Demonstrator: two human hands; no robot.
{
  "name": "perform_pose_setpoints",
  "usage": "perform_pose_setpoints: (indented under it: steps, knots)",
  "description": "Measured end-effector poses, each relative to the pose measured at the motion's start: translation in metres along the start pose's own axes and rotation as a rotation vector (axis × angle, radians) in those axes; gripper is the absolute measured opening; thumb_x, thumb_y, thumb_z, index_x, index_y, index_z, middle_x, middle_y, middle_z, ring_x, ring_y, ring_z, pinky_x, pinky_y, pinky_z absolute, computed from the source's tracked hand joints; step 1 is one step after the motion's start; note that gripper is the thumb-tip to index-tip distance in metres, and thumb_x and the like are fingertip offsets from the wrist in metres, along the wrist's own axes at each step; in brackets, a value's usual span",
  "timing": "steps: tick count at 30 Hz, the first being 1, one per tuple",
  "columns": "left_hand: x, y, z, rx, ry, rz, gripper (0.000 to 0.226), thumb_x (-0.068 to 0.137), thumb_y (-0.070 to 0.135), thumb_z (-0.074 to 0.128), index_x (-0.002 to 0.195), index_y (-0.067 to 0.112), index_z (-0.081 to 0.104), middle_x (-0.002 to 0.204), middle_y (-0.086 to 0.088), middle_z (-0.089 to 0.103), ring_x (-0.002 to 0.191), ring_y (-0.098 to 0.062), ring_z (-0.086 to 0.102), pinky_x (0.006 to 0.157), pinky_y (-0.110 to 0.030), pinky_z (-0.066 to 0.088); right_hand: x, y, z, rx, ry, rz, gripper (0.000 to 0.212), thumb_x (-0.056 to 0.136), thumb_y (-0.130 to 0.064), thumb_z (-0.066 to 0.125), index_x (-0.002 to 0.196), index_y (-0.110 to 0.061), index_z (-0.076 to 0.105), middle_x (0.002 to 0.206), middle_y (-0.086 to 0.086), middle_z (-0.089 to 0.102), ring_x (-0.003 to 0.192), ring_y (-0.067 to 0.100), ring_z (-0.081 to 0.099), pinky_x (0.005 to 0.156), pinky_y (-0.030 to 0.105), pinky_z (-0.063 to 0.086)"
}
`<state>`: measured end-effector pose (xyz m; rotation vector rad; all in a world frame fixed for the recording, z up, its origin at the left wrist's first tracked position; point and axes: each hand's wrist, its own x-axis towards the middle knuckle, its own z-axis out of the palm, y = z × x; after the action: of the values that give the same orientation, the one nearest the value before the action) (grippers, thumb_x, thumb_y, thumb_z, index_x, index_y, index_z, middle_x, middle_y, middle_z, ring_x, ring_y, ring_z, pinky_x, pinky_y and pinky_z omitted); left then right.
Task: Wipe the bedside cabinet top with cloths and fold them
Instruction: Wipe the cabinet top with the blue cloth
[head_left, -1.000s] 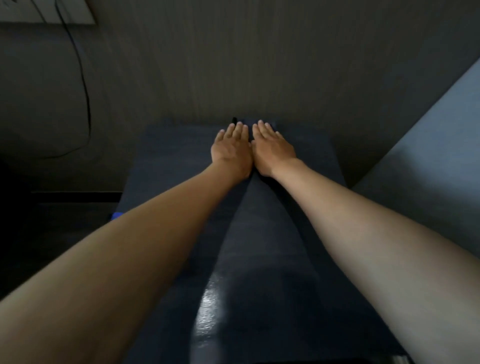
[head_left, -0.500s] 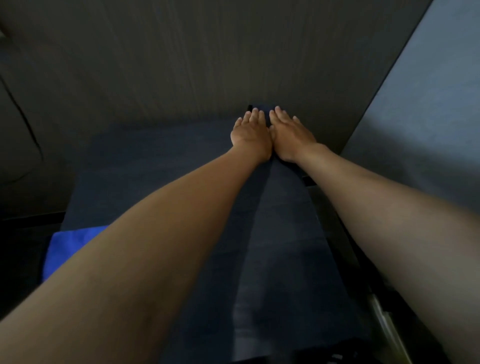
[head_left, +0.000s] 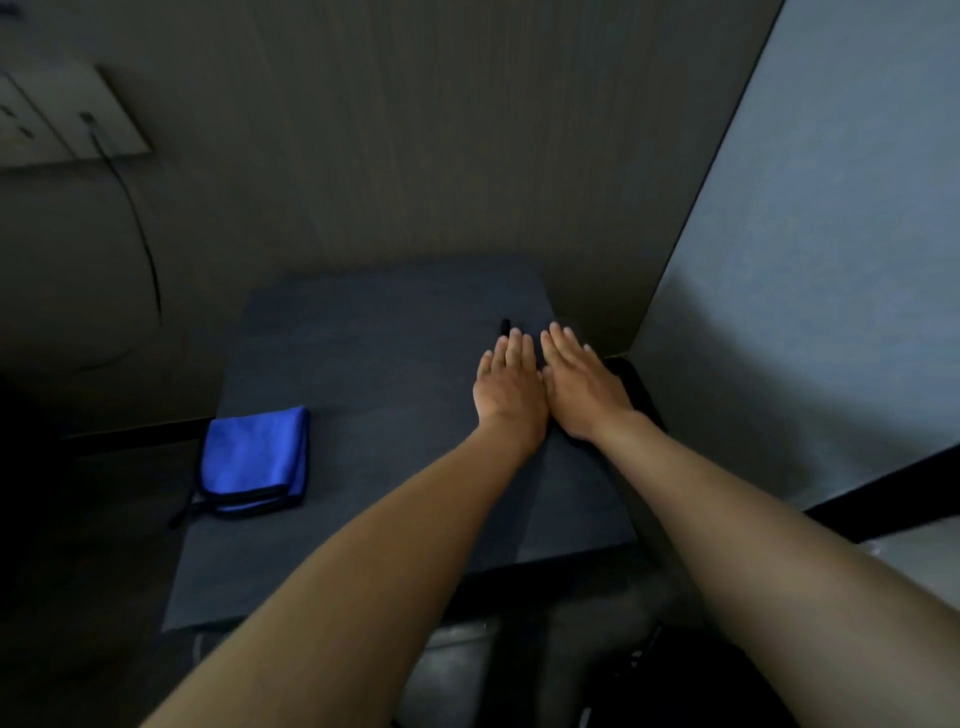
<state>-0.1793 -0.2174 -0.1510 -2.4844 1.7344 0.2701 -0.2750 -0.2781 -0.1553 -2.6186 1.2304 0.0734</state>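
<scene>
Pressing: both hands lie flat, palms down, side by side at the back right of the dark slate-grey bedside cabinet top (head_left: 363, 364), which serves as the worktop.
Left hand: the left hand (head_left: 511, 392) has its fingers (head_left: 514, 345) straight and close together, clamped on nothing, only pushing down.
Right hand: the right hand (head_left: 584, 389) has its fingers (head_left: 563, 340) stretched out and held together, also gripping nothing.
Dark cloth: a dark, near-black cloth (head_left: 636, 387) seems to lie under the palms; only its right edge shows beside the right wrist, and a small dark tip (head_left: 504, 326) pokes out just beyond the left fingertips. Its folds cannot be told in this light.
Blue cloth: a folded bright blue microfibre cloth with dark trim (head_left: 254, 457) sits at the front left edge of the worktop, well apart from both hands.
Risk, right edge: the dark cloth overhangs the right side, so a sideways push could probably slide it off into the gap by the pale wall (head_left: 831, 260).
Risk, left edge: the blue cloth's loop hangs over the edge; a careless sweep could likely knock it down.
Risk, fold: flat pressure without a pinch may let layers creep apart.
</scene>
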Motion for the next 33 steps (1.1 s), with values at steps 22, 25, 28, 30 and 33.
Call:
perform_pose_setpoints:
  steps: [22,25,28,30,33]
  knots:
    - [-0.212,-0.009,0.047,-0.095,0.075,0.046,0.06,0.109,0.033,0.019,0.157,0.014,-0.01,0.165,-0.004,-0.013,0.152,-0.019,-0.012,0.124,-0.037,-0.003,-0.196,-0.078,0.041,0.004,0.061,0.011,0.057,0.108,-0.03,0.023,0.157,-0.01,0.005,0.166,0.007,0.0,0.153,0.019,-0.003,0.124,0.037,0.0]
    - [-0.223,-0.042,0.051,-0.116,0.106,0.005,0.056,0.108,0.032,0.015,0.158,0.015,-0.006,0.166,-0.003,-0.009,0.153,-0.017,-0.009,0.124,-0.035,-0.002,-0.193,-0.113,0.05,0.033,0.085,-0.019,0.057,0.108,-0.031,0.024,0.157,-0.01,0.005,0.166,0.007,0.0,0.153,0.019,-0.004,0.124,0.036,-0.001]
    - [-0.232,-0.072,0.053,-0.109,0.115,-0.037,0.056,0.107,0.03,0.012,0.158,0.015,-0.004,0.166,-0.002,-0.008,0.153,-0.016,-0.008,0.124,-0.033,-0.002,-0.189,-0.145,0.059,0.034,0.084,-0.037,0.057,0.108,-0.033,0.022,0.158,-0.012,0.005,0.166,0.006,-0.002,0.153,0.019,-0.006,0.122,0.035,-0.006]
    - [-0.233,-0.085,0.052,-0.084,0.101,-0.036,0.056,0.108,0.031,0.015,0.157,0.014,-0.006,0.166,-0.003,-0.01,0.153,-0.016,-0.01,0.124,-0.034,-0.002,-0.186,-0.157,0.063,0.028,0.069,-0.024,0.058,0.108,-0.035,0.021,0.158,-0.012,0.004,0.166,0.007,-0.003,0.153,0.02,-0.006,0.121,0.036,-0.007]
    - [-0.223,-0.088,0.049,-0.023,0.067,-0.029,0.057,0.108,0.031,0.015,0.156,0.012,-0.01,0.166,-0.005,-0.013,0.153,-0.018,-0.01,0.125,-0.036,-0.002,-0.178,-0.156,0.061,-0.003,0.049,-0.015,0.059,0.108,-0.036,0.02,0.158,-0.011,0.002,0.166,0.009,-0.003,0.153,0.022,-0.006,0.123,0.037,-0.003]
